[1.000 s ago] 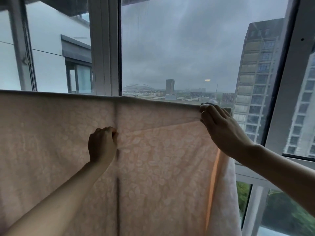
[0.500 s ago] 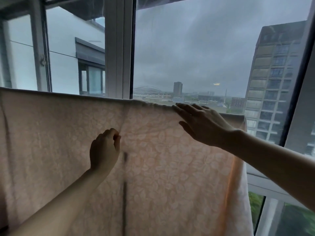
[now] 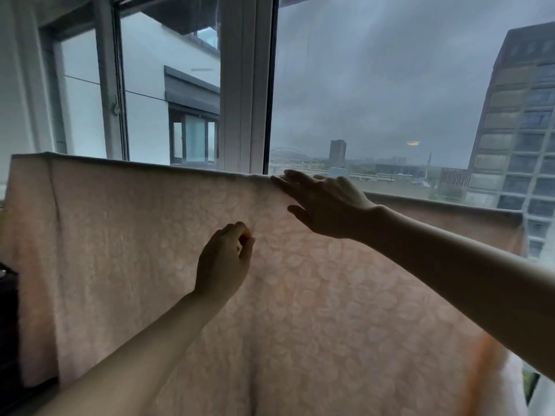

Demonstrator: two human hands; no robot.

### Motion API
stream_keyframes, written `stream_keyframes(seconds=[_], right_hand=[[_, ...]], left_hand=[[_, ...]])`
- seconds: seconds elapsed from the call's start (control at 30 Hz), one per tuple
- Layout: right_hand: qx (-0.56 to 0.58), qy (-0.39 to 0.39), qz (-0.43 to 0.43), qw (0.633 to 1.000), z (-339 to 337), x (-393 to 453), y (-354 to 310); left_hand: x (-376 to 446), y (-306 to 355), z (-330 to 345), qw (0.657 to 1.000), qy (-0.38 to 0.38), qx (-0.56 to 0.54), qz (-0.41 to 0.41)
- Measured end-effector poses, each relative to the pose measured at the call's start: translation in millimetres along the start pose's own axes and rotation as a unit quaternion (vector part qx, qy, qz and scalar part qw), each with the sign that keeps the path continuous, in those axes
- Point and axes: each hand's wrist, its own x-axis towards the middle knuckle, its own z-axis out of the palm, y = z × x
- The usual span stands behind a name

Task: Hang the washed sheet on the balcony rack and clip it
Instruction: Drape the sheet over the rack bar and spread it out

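Note:
A pale pink sheet [image 3: 135, 250] with a leaf pattern hangs folded over a horizontal rack bar that it hides along its top edge, spanning almost the full width. My left hand [image 3: 223, 261] is curled at the sheet's middle, fingertips pinched on the cloth below the top edge. My right hand [image 3: 322, 202] lies flat with fingers spread, fingertips on the top fold just right of the window post. No clip is visible.
Behind the sheet stands a white window frame post [image 3: 244, 85] with large panes looking out on a grey sky and a tall building [image 3: 519, 124]. A dark object [image 3: 7, 310] sits at the far left edge. An orange fold [image 3: 480, 370] hangs at the sheet's lower right.
My right hand has let go of the sheet's right top corner and slid left along the top edge, now flat and spread. The view shifted left. My left hand kept its pinch.

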Motion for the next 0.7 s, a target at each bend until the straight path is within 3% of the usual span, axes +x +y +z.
stream_keyframes(seconds=[0.13,0.27,0.37,0.43,0.53,0.7], right_hand=[[-0.019,0.011,0.004,1.0,5.2,-1.9,-1.2],[-0.032,0.015,0.015,0.999,3.8,-4.3,-0.6],[-0.033,0.02,0.02,0.999,3.0,-6.1,-1.0],[-0.031,0.019,0.022,0.999,2.8,-6.7,0.6],[-0.031,0.014,0.026,0.999,3.5,-7.3,1.7],[-0.047,0.023,0.023,0.998,2.1,-1.1,-4.6]], left_hand=[[31.3,-3.4,-3.4,0.998,-0.01,-0.055,-0.033],[83.5,2.8,-12.5,0.982,-0.012,-0.079,-0.173],[117.4,4.1,-14.8,0.935,-0.03,-0.18,-0.305],[124.1,1.7,-15.3,0.902,-0.034,-0.252,-0.35],[123.8,-2.1,-12.7,0.901,-0.023,-0.274,-0.335],[120.2,-18.6,-17.8,0.968,0.028,-0.119,-0.22]])
